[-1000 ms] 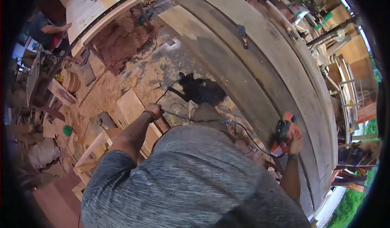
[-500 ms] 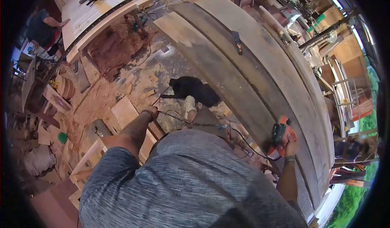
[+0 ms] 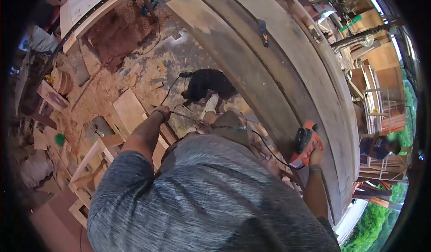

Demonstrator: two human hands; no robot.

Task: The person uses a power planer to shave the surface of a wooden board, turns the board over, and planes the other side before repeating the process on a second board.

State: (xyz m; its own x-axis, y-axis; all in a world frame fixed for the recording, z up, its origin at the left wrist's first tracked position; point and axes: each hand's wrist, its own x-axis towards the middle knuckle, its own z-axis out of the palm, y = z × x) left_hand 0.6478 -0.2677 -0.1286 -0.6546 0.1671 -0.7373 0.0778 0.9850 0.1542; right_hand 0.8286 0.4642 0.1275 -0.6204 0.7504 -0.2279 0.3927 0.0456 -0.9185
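Wooden planks [image 3: 269, 72] sweep from upper centre to lower right; the orange power sander [image 3: 305, 142] has crept a bit further along them, right hand [image 3: 315, 154] wrapped around it. Left hand [image 3: 161, 113], mid-left, keeps its closed grip on the cord [image 3: 211, 124], pulling slack clear.

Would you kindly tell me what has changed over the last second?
The right hand has slid the orange power tool a little further along the long plank, and the black dog has shifted on the sawdust floor. The left hand still grips the cable; both grips are unchanged.
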